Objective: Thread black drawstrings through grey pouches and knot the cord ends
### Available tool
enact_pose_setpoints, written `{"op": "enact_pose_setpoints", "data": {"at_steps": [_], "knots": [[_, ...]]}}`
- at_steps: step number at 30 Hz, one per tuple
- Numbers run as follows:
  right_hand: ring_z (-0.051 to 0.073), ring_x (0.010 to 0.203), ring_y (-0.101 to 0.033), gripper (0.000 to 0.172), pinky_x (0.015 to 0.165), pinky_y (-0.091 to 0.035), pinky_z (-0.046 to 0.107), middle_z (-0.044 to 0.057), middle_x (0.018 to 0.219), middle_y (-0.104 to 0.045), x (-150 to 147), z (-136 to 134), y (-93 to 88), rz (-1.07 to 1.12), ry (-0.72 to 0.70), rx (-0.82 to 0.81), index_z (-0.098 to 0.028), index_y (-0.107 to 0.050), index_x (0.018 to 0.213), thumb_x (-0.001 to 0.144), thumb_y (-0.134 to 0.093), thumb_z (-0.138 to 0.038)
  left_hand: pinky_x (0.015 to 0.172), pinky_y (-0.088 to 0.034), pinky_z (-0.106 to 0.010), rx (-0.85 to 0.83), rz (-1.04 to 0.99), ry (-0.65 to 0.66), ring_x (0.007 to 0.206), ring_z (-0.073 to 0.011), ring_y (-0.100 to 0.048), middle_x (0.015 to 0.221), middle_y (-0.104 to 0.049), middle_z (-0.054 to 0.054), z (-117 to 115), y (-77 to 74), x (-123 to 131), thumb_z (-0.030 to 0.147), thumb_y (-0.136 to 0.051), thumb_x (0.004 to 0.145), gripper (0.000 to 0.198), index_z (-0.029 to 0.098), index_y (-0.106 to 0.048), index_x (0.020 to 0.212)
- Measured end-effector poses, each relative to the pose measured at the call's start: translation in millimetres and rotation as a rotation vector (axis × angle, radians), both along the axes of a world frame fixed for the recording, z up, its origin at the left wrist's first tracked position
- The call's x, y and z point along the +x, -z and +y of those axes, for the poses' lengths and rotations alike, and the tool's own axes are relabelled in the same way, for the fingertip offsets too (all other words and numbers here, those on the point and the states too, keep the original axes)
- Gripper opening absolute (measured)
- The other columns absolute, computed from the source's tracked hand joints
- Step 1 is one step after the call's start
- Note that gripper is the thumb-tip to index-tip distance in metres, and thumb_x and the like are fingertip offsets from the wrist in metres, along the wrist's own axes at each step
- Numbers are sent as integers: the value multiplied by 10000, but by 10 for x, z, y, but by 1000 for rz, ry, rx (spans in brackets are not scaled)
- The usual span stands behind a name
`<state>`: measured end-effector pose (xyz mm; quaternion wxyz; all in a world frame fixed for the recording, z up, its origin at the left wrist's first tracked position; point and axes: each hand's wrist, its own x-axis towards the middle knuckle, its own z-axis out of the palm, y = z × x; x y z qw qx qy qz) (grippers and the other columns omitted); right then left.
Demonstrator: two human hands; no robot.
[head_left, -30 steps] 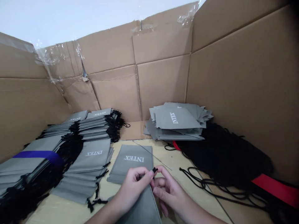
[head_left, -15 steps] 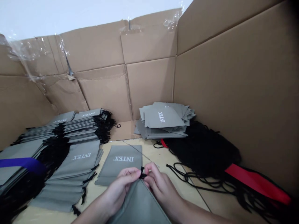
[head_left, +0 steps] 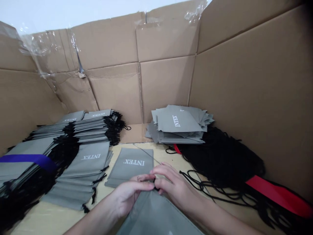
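Note:
A grey drawstring pouch hangs corner-up between my hands at the bottom centre. My left hand pinches its top corner, thumb toward the black cord. Close against it, my right hand is closed at the same corner, with thumb and bent fingers on the cord. Most of the cord is hidden by my fingers. Just beyond my hands lies a small stack of flat grey pouches printed INTEX. A thin metal rod rests across that stack, running toward my right fingers.
Corded pouches fan out at left, with tall stacks behind. A purple band crosses another bundle. At back right sits a pile of pouches, beside black cords with a red band. Cardboard walls enclose the table.
My right fingers have curled closer over the pouch corner and now cover more of the cord. The whole view has shifted, so the surroundings sit slightly farther right and higher.

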<state>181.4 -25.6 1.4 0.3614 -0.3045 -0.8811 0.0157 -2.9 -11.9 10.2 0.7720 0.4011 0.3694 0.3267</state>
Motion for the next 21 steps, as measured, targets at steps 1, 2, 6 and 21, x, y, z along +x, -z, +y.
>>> {"op": "enact_pose_setpoints", "data": {"at_steps": [1, 2, 6, 21], "knots": [[161, 945, -553, 159, 947, -360, 396, 38, 1059, -604, -1, 9, -14, -7, -59, 11, -237, -550, 886, 877, -430, -133, 844, -394, -272, 25, -1, 29, 898, -184, -572, 884, -671, -32, 2, 2, 0, 144, -755, 547, 286, 151, -695, 827], [159, 938, -546, 162, 948, -357, 400, 37, 1000, -618, -2, 16, -26, -12, -114, 14, -224, -537, 870, 876, -420, -113, 843, -395, -277, 45, -2, 52, 873, -185, -577, 839, -672, -29, 3, 8, 1, 141, -750, 548, 260, 144, -695, 802], [150, 809, -516, 160, 771, -442, 317, 40, 828, -591, -2, 27, -42, -2, -181, -45, -200, -498, 839, 878, -387, -92, 809, -406, -274, 38, 14, -7, 820, -175, -596, 804, -668, -16, -2, 51, 4, 140, -770, 529, 320, 148, -667, 832], [159, 820, -514, 192, 709, -438, 283, 51, 853, -610, 34, 27, 0, -34, -147, -18, -198, -559, 907, 885, -400, -92, 653, -388, -224, 108, -21, -44, 587, -100, -560, 608, -630, 18, 26, 18, 66, 140, -800, 474, 440, 116, -591, 861]]}}
